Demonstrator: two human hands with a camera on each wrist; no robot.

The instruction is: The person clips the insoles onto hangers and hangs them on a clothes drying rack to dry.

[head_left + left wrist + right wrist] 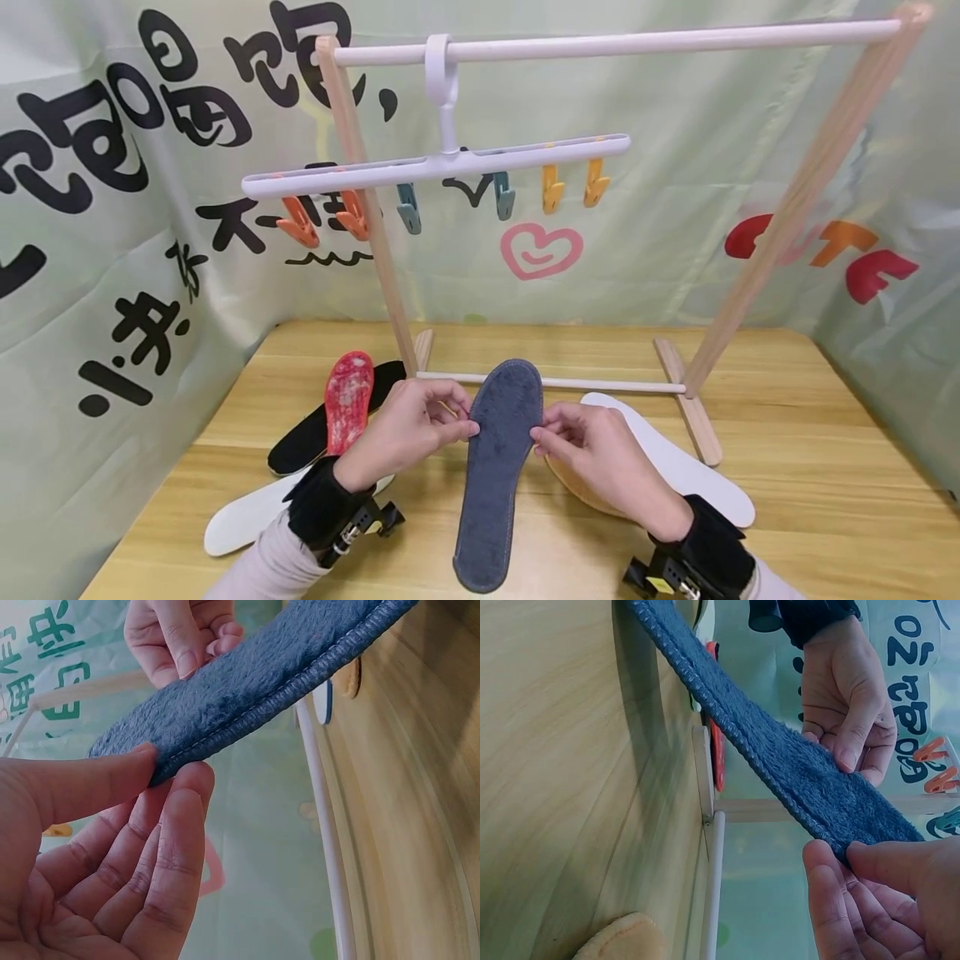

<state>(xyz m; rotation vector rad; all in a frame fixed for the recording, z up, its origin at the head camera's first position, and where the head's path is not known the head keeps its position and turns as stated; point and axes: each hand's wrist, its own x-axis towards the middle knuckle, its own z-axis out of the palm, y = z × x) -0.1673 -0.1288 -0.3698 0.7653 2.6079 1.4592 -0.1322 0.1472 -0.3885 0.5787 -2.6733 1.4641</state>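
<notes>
A dark blue-grey fuzzy insole [497, 483] with a stitched edge is held up by both hands over the table. My left hand [416, 429] pinches its left edge near the wide end, thumb on the furry face and fingertips behind. Across from it, my right hand [600, 450] pinches the opposite edge the same way. Both wrist views show the insole's fluffy pile [225, 697] and overcast seam, with the narrow end slanting down toward the wood. In the head view, a tan insole [577, 485] lies partly hidden under the right hand.
A wooden rack [735, 283] with a white top bar stands behind the hands. From it hangs a white hanger [442, 167] with several orange, blue and yellow clips. A red insole [349, 400], a black insole [300, 442] and white insoles [247, 512] [690, 471] lie either side.
</notes>
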